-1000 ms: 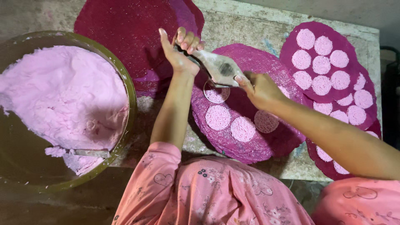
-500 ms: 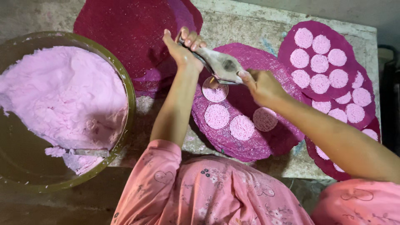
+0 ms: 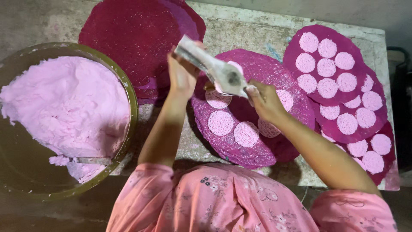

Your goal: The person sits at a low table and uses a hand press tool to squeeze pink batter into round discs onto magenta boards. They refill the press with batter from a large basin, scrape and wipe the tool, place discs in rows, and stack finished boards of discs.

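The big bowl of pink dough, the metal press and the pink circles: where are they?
bowl (image 3: 128,92), head view, on its green rim at the right.
pink dough (image 3: 64,103), head view, middle of the heap.
metal press (image 3: 216,68), head view, mid-body between both hands.
pink circles (image 3: 220,123), head view, centre of one.

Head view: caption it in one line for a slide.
Both hands, left hand and right hand, hold a metal press over a magenta mat dotted with pink discs.

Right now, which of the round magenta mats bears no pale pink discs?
The big dark magenta mat at the upper left, beside the bowl; the others all carry discs.
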### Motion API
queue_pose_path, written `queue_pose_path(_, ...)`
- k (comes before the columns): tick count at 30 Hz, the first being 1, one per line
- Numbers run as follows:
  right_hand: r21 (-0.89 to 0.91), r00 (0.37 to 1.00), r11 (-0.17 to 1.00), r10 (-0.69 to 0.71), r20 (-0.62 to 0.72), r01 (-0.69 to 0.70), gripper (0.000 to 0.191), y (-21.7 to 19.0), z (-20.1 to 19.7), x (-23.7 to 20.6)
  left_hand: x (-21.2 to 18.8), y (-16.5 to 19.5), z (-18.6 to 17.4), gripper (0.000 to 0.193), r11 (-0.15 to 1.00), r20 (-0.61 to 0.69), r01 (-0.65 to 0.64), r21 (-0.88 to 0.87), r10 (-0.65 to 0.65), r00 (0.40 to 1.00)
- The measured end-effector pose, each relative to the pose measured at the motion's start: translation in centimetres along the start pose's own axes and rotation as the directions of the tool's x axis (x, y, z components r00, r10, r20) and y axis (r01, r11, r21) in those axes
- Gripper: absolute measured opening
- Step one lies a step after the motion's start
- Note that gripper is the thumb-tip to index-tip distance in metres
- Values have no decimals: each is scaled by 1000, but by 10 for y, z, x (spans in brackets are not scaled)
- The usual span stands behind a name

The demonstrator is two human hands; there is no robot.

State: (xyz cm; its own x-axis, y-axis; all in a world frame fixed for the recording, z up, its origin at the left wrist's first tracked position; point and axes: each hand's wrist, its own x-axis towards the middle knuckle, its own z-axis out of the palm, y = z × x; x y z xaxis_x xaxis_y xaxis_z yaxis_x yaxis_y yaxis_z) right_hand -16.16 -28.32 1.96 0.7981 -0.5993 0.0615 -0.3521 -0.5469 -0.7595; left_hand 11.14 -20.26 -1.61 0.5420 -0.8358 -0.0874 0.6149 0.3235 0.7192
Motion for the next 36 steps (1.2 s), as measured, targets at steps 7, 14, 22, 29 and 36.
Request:
queue_pose_path(7,267,970,964,59,-237,7,84,-4,-18,-44,-79,-60,19,113,-168,135,-131,977,16,991)
queue_pose_path(14,426,886,905,189,-423,11,76,40,-29,-127,-72,-60,30,130,-196,-3,-13,981,-82,997)
queue_pose_path(22,551,825,832,274,-495,55,64,69,-32,-202,-70,-68,109,139,-273,205,-303,913,-335,920)
queue_pose_path(29,49,937,994,-79,-340,102,57,-43,-47,-200,-132,-26,125,102,65,678,-758,649,-500,538)
queue_pose_path(36,-276,585,516,-727,361,811,38,-188,-81,-114,-213,88,64,58,333,574,-655,678,-797,188)
